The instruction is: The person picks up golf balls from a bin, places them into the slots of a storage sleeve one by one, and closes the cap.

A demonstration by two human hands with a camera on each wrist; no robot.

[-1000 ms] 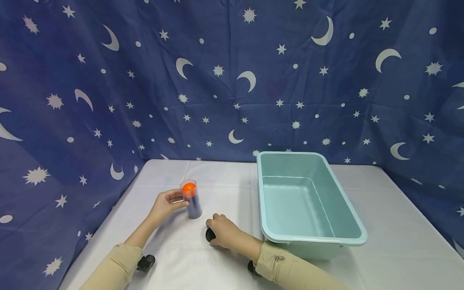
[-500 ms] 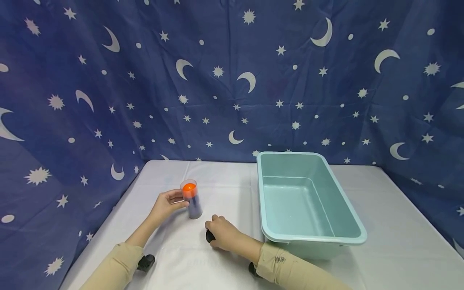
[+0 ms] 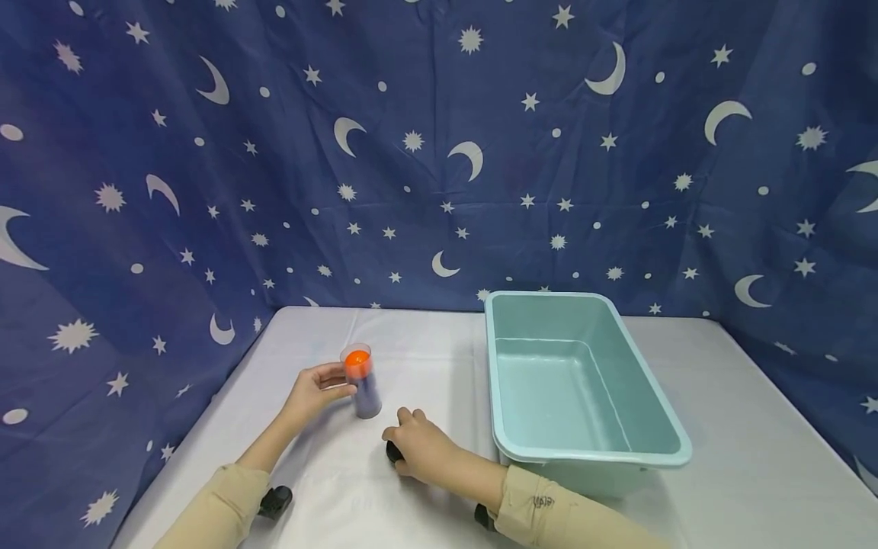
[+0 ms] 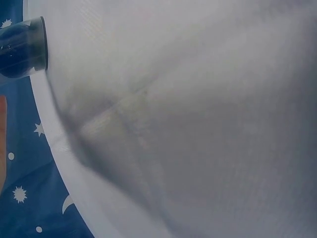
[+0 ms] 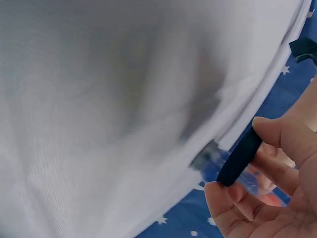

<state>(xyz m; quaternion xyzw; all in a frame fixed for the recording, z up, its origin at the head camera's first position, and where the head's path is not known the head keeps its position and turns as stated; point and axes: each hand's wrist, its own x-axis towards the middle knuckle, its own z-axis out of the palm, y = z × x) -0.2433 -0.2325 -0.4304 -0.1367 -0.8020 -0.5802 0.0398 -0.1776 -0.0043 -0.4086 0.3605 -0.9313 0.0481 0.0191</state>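
In the head view a clear tube (image 3: pixel 367 399) stands on the white table, an orange ball (image 3: pixel 357 363) near its top and blue-purple contents below. My left hand (image 3: pixel 310 393) grips the tube's upper part from the left, thumb in front. Its lower end also shows at the left edge of the left wrist view, with a blue ball (image 4: pixel 15 52) inside. Nearer to me, my right hand (image 3: pixel 424 447) holds a black round lid (image 5: pixel 240 156) by its edge between thumb and fingers. The lid is apart from the tube; the palm hides part of it in the head view.
A pale teal plastic tub (image 3: pixel 495 381) stands right of my right forearm, with nothing seen inside. Dark wrist straps (image 3: pixel 276 502) show at both sleeves. A blue curtain (image 3: pixel 411 221) with moons and stars closes off the table's back and sides.
My right hand has shifted slightly left with the black lid. The left hand keeps its grip on the tube, and the head view has tilted a little.
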